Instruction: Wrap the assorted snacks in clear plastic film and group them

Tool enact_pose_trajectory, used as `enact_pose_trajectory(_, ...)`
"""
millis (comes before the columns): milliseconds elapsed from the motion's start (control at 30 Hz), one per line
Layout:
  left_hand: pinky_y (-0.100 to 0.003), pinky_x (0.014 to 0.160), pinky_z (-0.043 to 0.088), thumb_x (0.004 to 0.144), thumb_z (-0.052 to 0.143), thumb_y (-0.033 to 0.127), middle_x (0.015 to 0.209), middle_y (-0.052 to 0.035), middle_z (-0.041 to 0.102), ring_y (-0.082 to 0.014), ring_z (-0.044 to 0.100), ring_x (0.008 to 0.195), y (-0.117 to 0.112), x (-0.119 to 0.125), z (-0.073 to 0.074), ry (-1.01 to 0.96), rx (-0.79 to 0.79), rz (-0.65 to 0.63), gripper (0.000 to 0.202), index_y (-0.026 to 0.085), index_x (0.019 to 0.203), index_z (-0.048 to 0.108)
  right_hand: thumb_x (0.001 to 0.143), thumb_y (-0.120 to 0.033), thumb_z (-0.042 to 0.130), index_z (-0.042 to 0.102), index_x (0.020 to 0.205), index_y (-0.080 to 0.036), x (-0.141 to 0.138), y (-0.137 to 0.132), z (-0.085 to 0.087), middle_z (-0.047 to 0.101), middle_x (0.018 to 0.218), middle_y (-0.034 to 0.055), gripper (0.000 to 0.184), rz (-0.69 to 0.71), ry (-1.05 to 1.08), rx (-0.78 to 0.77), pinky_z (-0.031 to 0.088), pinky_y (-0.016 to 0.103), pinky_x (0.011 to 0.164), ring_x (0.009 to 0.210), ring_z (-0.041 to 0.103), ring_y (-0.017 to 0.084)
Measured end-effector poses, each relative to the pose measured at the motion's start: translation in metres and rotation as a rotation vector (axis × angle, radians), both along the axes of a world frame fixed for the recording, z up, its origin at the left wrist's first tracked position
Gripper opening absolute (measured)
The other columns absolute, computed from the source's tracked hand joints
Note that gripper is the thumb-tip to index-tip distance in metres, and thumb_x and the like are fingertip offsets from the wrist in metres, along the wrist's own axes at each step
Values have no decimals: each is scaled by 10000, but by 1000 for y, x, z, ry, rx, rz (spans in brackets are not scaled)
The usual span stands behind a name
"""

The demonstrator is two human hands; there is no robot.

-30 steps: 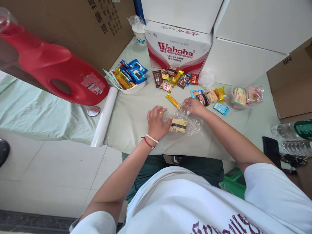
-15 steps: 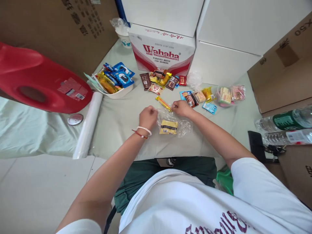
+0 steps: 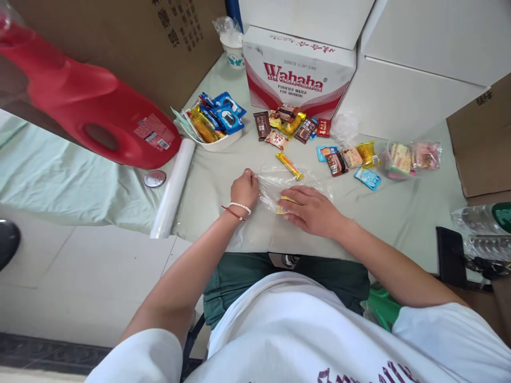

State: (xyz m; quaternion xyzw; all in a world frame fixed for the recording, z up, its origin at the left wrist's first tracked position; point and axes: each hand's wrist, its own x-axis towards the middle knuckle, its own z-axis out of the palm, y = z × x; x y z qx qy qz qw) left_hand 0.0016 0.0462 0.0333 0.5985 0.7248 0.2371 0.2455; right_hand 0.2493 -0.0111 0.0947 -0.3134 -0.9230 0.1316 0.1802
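A clear plastic bag (image 3: 275, 183) lies on the pale green table cloth (image 3: 215, 186) in front of me, with a yellow snack packet (image 3: 284, 201) inside it. My left hand (image 3: 245, 189) is closed and pinches the bag's left edge. My right hand (image 3: 311, 209) lies flat with fingers stretched out on the bag, pressing over the yellow packet and hiding most of it. A yellow snack stick (image 3: 289, 165) lies just beyond the bag.
Loose snack packets (image 3: 291, 125) lie before a Wahaha box (image 3: 297, 74). A white bowl of snacks (image 3: 213, 125) and a film roll (image 3: 172, 189) sit to the left, below a red jug (image 3: 91, 114). Bagged snacks (image 3: 411, 157) and water bottles (image 3: 483, 231) are at the right.
My right hand left the bag's far edge and came down flat on the yellow packet. My left hand went from open to pinching the bag's left edge.
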Motion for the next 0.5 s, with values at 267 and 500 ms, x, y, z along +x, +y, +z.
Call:
enact_pose_trajectory(267, -316, 734, 481, 904, 510, 225, 820, -42, 660, -191, 615, 746, -6, -43, 9, -82, 52, 135, 111, 207, 836, 596, 1121, -442, 355, 654, 1418, -211, 12, 26, -58, 709, 1377, 127, 481, -58, 231, -296, 465, 517, 1172, 1358, 603, 261)
enact_pose_trajectory(500, -358, 849, 517, 939, 599, 177, 969, -70, 690, -205, 649, 927, -85, -8, 50, 49, 913, -221, 103, 215, 1026, 640, 1087, -342, 399, 467, 1594, -276, 9, 26, -67, 706, 1416, 63, 516, -88, 337, -487, 465, 478, 1207, 1372, 624, 210)
